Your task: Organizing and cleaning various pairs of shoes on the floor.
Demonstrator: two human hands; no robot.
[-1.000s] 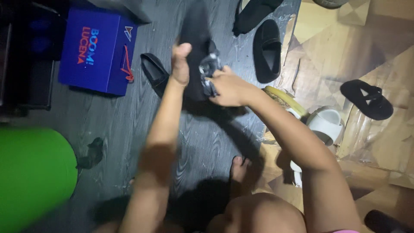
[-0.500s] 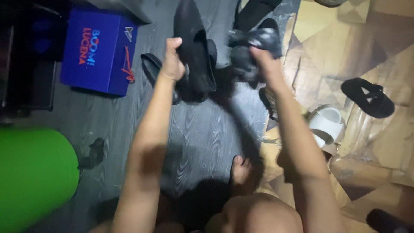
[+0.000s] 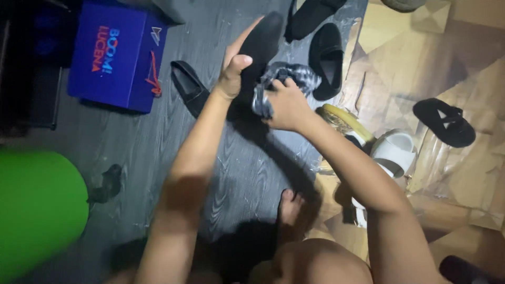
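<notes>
My left hand (image 3: 234,71) grips a black shoe (image 3: 260,47) and holds it up over the dark wood-grain floor, its sole side towards me. Against that shoe my right hand (image 3: 285,105) presses a crumpled grey cloth (image 3: 281,79). Both arms reach forward from the bottom of the view. My bare foot (image 3: 291,205) rests on the floor below them.
A blue box (image 3: 113,55) lies at the upper left, a green rounded object (image 3: 37,208) at the left edge. Black shoes (image 3: 326,58) (image 3: 189,87) lie around. On the patterned floor to the right are a black sandal (image 3: 441,122), a white slipper (image 3: 394,152) and a yellow-rimmed item (image 3: 344,118).
My right hand had swung the cloth up and away to the right; now it is back against the shoe. My left hand has tilted the shoe so its toe points up.
</notes>
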